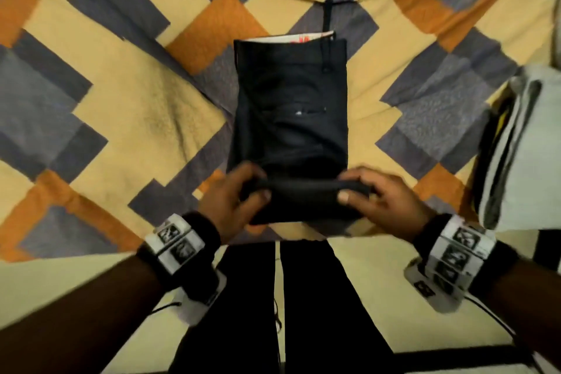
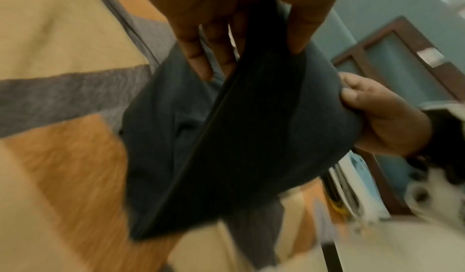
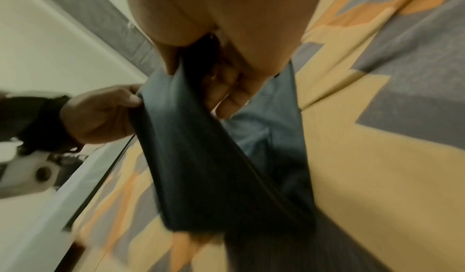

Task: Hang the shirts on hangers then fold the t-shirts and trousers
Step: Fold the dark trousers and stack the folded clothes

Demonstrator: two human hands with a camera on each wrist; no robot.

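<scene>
Patchwork bedspread (image 1: pixel 121 106) bore dark trousers (image 1: pixel 291 100); at six o'clock, left hand (image 1: pixel 233 194) and right hand (image 1: pixel 376 194) pinched the fold's corners, probably to carry it over squarely.

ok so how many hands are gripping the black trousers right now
2. The left hand grips the near folded edge of the black trousers at its left end, and the right hand grips its right end, on the patterned blanket.

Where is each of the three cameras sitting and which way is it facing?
Head: on the head, looking down at black trousers on the patterned blanket; both forearms and legs show.
Left wrist: along the left hand, toward the right hand.
Right wrist: along the right hand, toward the left.
All share the trousers' gripped near end.
</scene>
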